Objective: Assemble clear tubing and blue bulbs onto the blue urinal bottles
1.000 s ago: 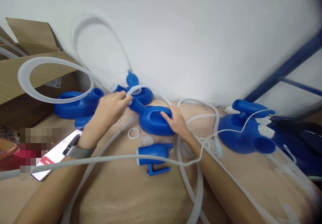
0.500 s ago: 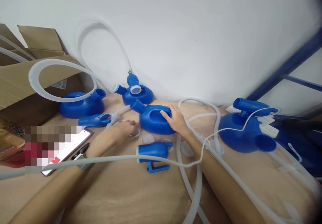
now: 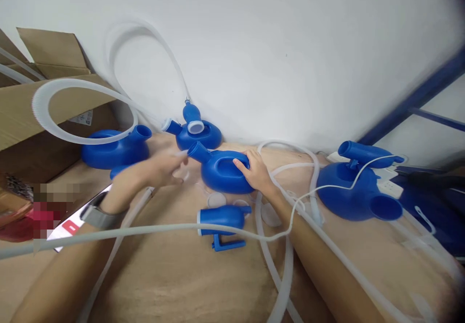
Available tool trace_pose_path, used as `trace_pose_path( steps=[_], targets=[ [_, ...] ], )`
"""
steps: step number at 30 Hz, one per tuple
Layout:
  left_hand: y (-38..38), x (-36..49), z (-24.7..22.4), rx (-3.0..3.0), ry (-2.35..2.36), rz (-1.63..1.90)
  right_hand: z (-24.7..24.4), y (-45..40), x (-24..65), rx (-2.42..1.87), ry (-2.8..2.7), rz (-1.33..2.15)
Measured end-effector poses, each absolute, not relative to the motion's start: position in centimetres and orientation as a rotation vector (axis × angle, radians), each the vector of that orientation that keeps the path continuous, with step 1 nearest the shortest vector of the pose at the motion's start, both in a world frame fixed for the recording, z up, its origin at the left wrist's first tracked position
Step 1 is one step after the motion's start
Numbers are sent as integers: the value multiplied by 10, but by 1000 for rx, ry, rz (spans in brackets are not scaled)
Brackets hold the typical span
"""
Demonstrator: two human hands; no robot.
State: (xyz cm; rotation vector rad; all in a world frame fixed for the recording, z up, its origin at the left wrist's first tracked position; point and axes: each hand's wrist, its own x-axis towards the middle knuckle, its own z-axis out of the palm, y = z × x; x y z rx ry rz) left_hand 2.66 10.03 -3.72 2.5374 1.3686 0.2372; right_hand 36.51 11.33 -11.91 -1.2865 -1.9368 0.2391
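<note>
Head view. The right hand point(image 3: 257, 172) has its grip closed round the right end of the central blue bottle point(image 3: 221, 181), thumb at the handle hollow, presumably to steady it on the worktop point(image 3: 181, 274) with the open neck turned toward the left hand point(image 3: 160, 169). There the grip, blurred and loosely curled, lies beside the neck; whether it holds anything cannot be told. A blue spouted part point(image 3: 221, 218) lies nearer the viewer.
</note>
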Motion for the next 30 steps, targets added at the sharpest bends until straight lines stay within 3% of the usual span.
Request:
trace_pose_path(
  steps=[6, 30],
  targets=[
    [125, 26, -1, 2321, 1410, 476, -119, 112, 367, -1282, -1939, 263],
    [140, 72, -45, 2363, 1293, 605, -121, 112, 370, -1255, -1916, 288]
  ],
)
